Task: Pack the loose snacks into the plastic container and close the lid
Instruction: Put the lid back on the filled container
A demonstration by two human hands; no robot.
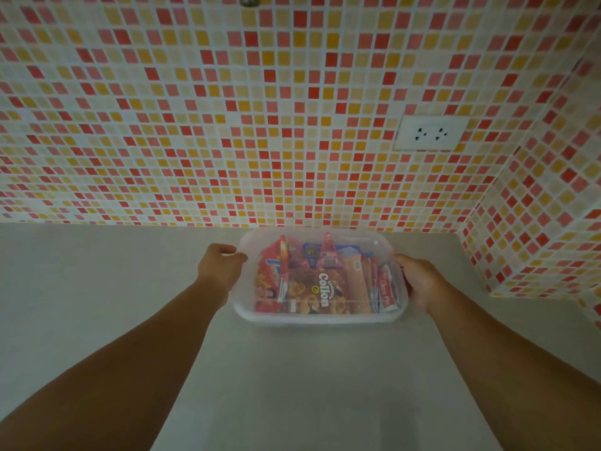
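Plastic container (320, 317) stood on bench (97, 271), packed with snacks (322, 288). Right hand (419, 281) gripped right rim. Left hand (221, 268) beside left wall, fingers curled; contact unclear.

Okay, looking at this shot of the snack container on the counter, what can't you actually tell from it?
Head view, the only one:
- Whether the lid is fully snapped onto the plastic container: clear plastic, soft focus.
- Right hand fingertips: hidden behind the container's edge.
- Left hand contact with the container: its fingers curl at the corner, touch unclear.
- Most snack packets: labels blurred or overlapped, apart from "Collon".
- Object at the top edge: cut off.
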